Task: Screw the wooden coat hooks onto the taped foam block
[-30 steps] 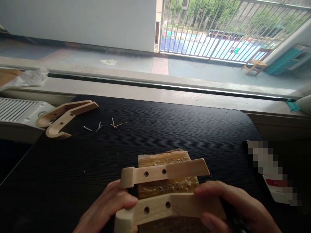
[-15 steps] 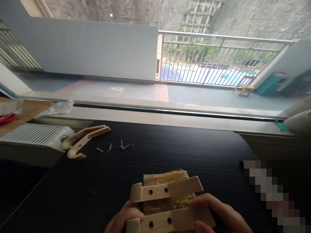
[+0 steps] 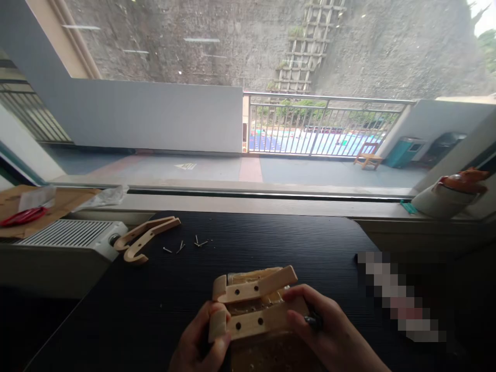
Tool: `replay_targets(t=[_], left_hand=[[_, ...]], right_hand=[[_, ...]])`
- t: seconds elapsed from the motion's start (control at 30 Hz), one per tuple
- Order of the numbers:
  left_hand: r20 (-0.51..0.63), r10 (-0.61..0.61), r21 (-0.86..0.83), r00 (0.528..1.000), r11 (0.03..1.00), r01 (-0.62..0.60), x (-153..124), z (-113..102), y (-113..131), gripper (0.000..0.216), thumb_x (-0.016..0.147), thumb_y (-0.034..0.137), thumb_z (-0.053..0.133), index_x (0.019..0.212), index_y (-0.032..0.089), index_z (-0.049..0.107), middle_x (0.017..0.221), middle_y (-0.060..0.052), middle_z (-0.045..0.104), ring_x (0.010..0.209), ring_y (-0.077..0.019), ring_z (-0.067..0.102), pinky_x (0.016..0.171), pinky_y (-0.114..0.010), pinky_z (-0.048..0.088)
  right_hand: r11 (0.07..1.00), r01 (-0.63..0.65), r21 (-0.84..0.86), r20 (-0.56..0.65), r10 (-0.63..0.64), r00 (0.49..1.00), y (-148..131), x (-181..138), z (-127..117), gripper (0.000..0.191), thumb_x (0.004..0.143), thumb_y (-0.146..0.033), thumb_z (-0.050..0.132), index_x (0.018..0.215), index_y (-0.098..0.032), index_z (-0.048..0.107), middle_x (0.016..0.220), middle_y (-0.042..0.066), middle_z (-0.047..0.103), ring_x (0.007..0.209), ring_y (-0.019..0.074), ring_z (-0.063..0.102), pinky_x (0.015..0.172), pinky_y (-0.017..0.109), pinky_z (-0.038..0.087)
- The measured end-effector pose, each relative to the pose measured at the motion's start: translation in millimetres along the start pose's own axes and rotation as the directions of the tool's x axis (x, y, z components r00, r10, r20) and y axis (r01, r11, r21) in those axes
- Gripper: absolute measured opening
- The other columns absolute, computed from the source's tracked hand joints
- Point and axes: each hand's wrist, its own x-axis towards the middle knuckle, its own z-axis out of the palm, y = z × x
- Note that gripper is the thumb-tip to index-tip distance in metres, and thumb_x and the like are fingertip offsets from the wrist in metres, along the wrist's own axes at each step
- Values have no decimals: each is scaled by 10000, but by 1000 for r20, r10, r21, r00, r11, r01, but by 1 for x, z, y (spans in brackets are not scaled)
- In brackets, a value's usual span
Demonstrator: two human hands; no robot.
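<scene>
Low in the head view, my left hand [image 3: 201,343] grips the hooked left end of a pale wooden hook piece [image 3: 253,323] with two holes. My right hand [image 3: 329,333] pinches its right end, fingers closed. This piece lies across a brown wooden board [image 3: 271,356] with small holes. Just behind it a second, similar wooden hook [image 3: 253,288] rests on a tan block [image 3: 251,276]. Something dark [image 3: 314,321] shows under my right fingers.
Two more wooden hooks [image 3: 145,237] and several small screws [image 3: 186,245] lie at the far left of the black ribbed table [image 3: 310,243]. A white radiator [image 3: 65,237] stands to the left. A blurred item [image 3: 399,297] lies at the right. A window sill [image 3: 248,204] runs behind.
The view has tilted up, showing more of the balcony and wall outside. My hands and the wooden hook pieces sit lower in view, still gripped the same way.
</scene>
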Motion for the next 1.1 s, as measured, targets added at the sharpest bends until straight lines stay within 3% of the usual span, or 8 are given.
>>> replay_targets(t=[0.23, 0.57, 0.7, 0.8, 0.93, 1.03, 1.1], left_hand=[[132, 20, 52, 991, 998, -27, 0, -2, -9, 179, 801, 368, 513, 777, 193, 540, 717, 19, 533, 653, -117, 497, 603, -176, 424], [130, 44, 88, 991, 995, -56, -1, -2, -8, 150, 801, 356, 535, 819, 207, 537, 764, 10, 582, 716, -134, 565, 660, -189, 450], [149, 27, 115, 988, 992, -44, -1, -2, -10, 154, 809, 351, 528, 848, 203, 538, 779, 1, 583, 708, -130, 563, 639, -182, 453], [154, 28, 113, 988, 993, -45, -1, -3, -12, 149, 806, 341, 535, 864, 203, 543, 796, -3, 583, 711, -129, 557, 653, -181, 452], [177, 55, 71, 983, 995, -69, -1, -4, -10, 106, 810, 305, 536, 852, 208, 550, 792, 7, 573, 708, -121, 547, 664, -173, 447], [178, 41, 52, 983, 997, -51, 0, -5, -4, 99, 811, 292, 537, 856, 204, 549, 799, 10, 575, 721, -124, 552, 670, -174, 448], [191, 10, 57, 982, 998, -21, 0, -5, -1, 109, 819, 300, 527, 858, 199, 540, 800, 9, 574, 725, -125, 553, 673, -178, 449]], right_hand=[[996, -21, 88, -25, 23, 999, -2, 0, 1, 188, 782, -263, 512, 945, -179, 557, 854, 10, 624, 764, 150, 549, 669, 215, 430], [994, -46, 103, -25, 49, 998, -8, 4, 1, 203, 794, -302, 498, 933, -173, 570, 863, 22, 622, 763, 153, 556, 671, 226, 444], [993, -109, 35, 60, 107, 992, -13, -3, -10, 325, 772, -318, 525, 1066, -180, 535, 868, 29, 631, 758, 155, 578, 652, 224, 467], [978, -151, -146, 62, 161, 985, -15, -17, -30, 435, 741, -295, 553, 1163, -219, 483, 864, 16, 633, 734, 147, 599, 606, 203, 481], [927, -20, -374, -22, 13, 1000, -26, -29, -56, 380, 784, -261, 507, 1163, -267, 477, 947, 11, 647, 784, 140, 621, 594, 176, 485], [884, 175, -435, 115, -138, 984, -48, -22, -59, 313, 826, -271, 482, 1136, -292, 529, 1062, 26, 636, 885, 173, 617, 684, 218, 491], [837, 309, -452, 260, -208, 943, -65, -14, -53, 311, 849, -276, 456, 1147, -306, 540, 1090, 29, 631, 870, 179, 622, 679, 234, 480]])
